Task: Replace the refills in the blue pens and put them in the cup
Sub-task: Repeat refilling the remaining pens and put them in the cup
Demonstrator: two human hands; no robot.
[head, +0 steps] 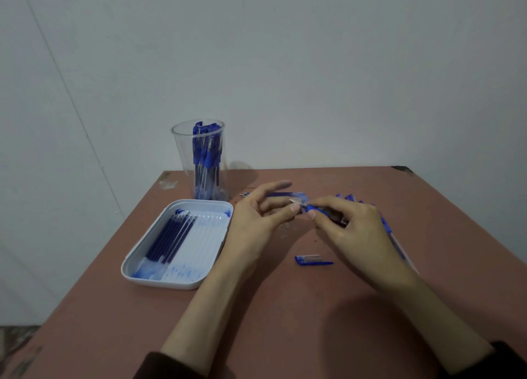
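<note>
A blue pen (322, 211) is held above the middle of the table. My right hand (350, 230) grips its barrel. My left hand (256, 219) pinches the silver tip end (295, 203) between thumb and a finger, its other fingers spread. A blue pen cap (312, 260) lies on the table under my hands. A clear cup (201, 159) with several blue pens stands at the back left. A white tray (216, 253) at the left holds several dark blue refills (168, 239). More blue pens (385, 224) lie behind my right hand, partly hidden.
The reddish-brown table (285, 307) stands against a grey wall. Several refills (273, 196) lie on the table behind my left hand. The tray's floor is smeared with blue ink. The table's left edge runs close to the tray.
</note>
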